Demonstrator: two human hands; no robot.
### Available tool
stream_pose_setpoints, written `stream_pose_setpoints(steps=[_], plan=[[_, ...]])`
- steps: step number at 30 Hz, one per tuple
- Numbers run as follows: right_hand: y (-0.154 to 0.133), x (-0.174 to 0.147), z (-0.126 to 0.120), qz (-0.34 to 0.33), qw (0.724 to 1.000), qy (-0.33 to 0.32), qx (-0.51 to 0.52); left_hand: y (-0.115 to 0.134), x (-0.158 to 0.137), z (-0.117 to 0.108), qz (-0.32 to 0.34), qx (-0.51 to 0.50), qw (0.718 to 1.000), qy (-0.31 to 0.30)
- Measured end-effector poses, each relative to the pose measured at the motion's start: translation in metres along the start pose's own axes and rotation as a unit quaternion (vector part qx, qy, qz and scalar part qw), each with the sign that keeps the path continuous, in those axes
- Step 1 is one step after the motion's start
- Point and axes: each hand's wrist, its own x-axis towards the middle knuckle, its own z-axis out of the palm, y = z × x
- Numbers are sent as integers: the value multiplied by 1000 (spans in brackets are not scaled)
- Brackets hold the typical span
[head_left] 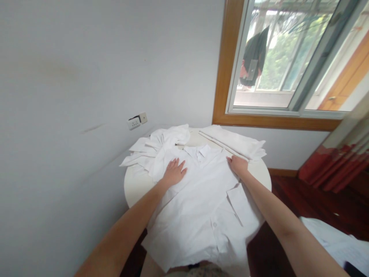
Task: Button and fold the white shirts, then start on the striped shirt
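Note:
A white button-up shirt (190,211) lies spread over a round white table, its collar at the far side and its hem hanging over the near edge. My left hand (174,173) rests flat on the shirt's left shoulder area, fingers spread. At the opposite shoulder, my right hand (238,165) has its fingers curled in, closed on the shirt's edge. One cuffed sleeve (240,198) lies folded across the shirt front on the right, below my right wrist.
The round table's rim (129,188) shows at the left. A crumpled white garment (161,144) lies at the back left, and a folded white garment (233,140) at the back right. Wall sockets (134,123) and a wood-framed window (221,77) are behind. White cloth (331,242) lies lower right.

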Motion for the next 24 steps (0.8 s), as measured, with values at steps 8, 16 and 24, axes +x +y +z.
stream_pose_setpoints(steps=[8, 16, 24], plan=[[-3, 10, 0, -15, 1000, 3, 23, -4, 12, -9, 16, 11, 999, -49], [-10, 43, -3, 0, 996, -52, 70, 0, 28, -60, -77, 60, 989, 110], [-18, 66, 11, -15, 982, -17, 185, -38, 30, -68, -174, 45, 979, 100]])
